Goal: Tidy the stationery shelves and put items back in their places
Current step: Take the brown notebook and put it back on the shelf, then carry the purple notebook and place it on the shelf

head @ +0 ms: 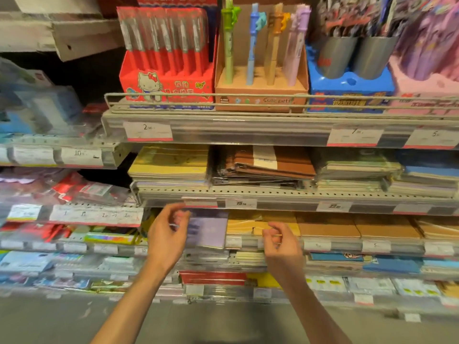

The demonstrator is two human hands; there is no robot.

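Observation:
Both my hands hang in front of the shelves with nothing in them. My left hand [169,232] floats before a purple notebook stack [208,229], fingers loosely curled. My right hand [282,244] hovers in front of yellow notebooks [243,223], fingers also loosely curled. One shelf up lie a yellow notebook pile [171,162] and an untidy, skewed heap of brown notebooks [265,165]. The view is motion-blurred.
The top shelf carries a red pen display box [166,83], a cardboard "Cute pets" pen stand [260,90] and a blue box with grey cups [347,80]. Brown notebooks [327,225] fill the right. Packaged goods crowd the left shelving [74,189]. Grey floor lies below.

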